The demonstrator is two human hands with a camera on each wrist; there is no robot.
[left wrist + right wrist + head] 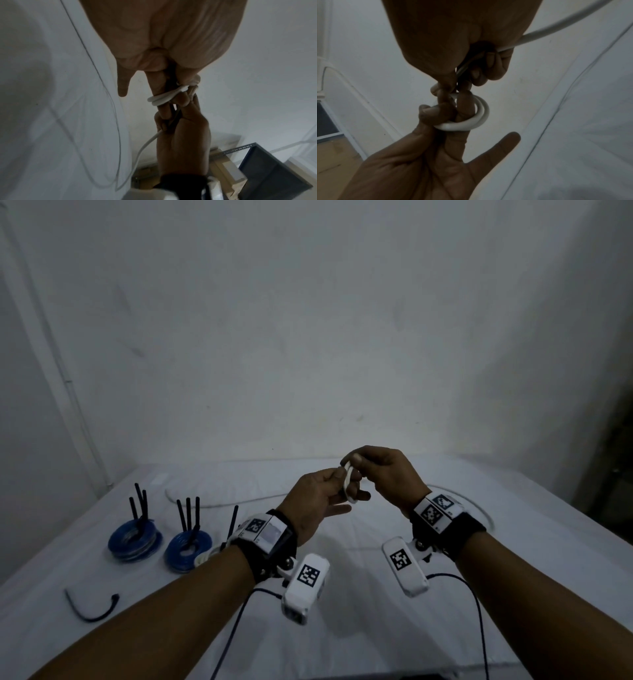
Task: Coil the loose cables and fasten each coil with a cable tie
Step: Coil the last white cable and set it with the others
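Held above the counter (445, 628), the white cable (471, 121) loops twice around the left hand's (317, 501) middle fingers; the right hand (383, 474), at 2 o'clock, pinches its strand.

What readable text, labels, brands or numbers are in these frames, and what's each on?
No readable words, brands or numbers in any view.
Wrist bands: square black-and-white marker patterns, no letters; some small print beside them, too small to read.
Wrist cameras: the same kind of marker, no text.
White cable and blue coils: no print visible.
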